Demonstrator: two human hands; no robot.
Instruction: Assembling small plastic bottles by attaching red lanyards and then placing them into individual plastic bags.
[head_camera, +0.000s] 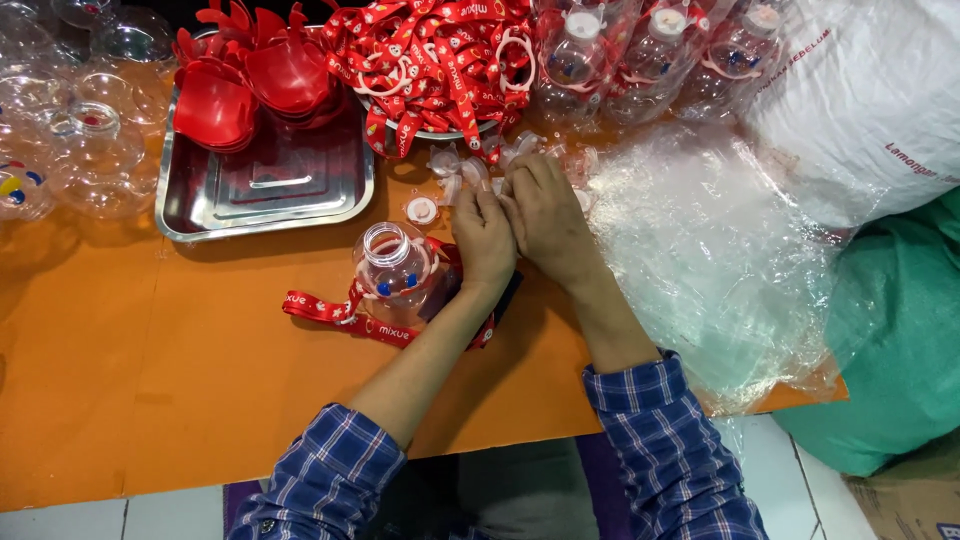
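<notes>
Steel tray (262, 195) of red lids (250, 85)

The tray (262, 195) is shiny metal. The bottle (392, 266) is clear, smooth plastic. The strap (335, 312) looks like red woven cloth. The red caps (250, 80) are glossy plastic. The wrap (715, 250) is thin, crinkly plastic, maybe. The table (150, 380) is matt orange.

Both forearms, in rolled blue plaid sleeves, extend from the near edge of the tabletop toward its far side and converge. Left hand (485, 240) and right hand (545, 210) lie back-up, touching side by side, fingers (478, 200) curled inward; the fingertips are hidden.
</notes>
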